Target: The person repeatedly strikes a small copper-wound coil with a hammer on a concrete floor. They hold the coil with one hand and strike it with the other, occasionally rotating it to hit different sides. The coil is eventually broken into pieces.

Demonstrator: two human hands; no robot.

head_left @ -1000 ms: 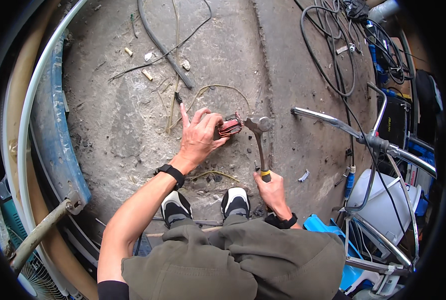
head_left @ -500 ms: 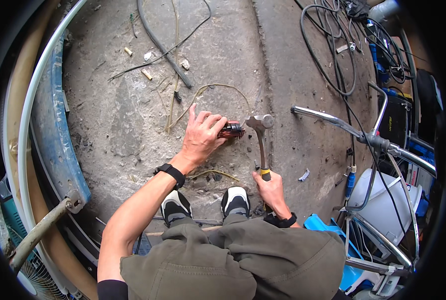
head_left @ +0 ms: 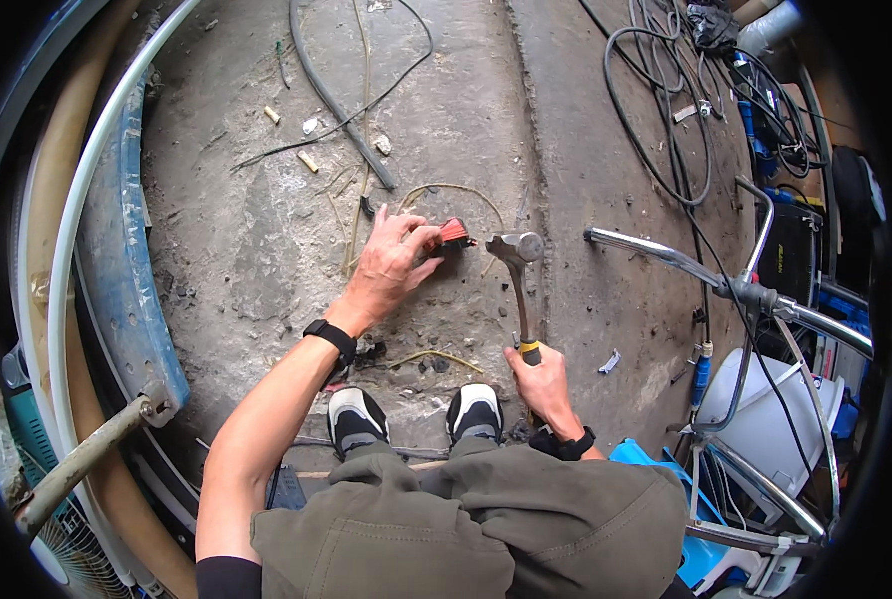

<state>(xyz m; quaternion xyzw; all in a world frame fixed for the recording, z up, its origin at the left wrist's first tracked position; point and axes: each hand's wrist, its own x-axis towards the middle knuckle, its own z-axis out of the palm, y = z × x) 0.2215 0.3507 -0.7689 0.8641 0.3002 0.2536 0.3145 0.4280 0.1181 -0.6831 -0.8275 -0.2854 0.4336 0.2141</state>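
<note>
My left hand [head_left: 388, 265] has its fingers closed on one side of a small red-and-black block [head_left: 454, 233] with coppery bits at its end. Its exact kind is unclear, and the fingers hide part of it. In my right hand [head_left: 543, 384] is a claw hammer [head_left: 516, 250], gripped by its dark handle with a yellow band. The hammer's steel head is just to the right of the block, a small gap between them. A thin tan cord [head_left: 456, 188] curves over the ground beyond the block.
Cut cables [head_left: 351, 130] and rubble lie on the concrete ahead. At the left stands a curved blue metal piece [head_left: 131, 260] beside long tubes. A chrome tubular frame [head_left: 666, 250], a white bucket [head_left: 756, 409] and coiled black cables [head_left: 656, 110] are at the right.
The block has turned in my left hand, so its red face now shows more, and it has shifted slightly up and left. The hammer has barely moved.
</note>
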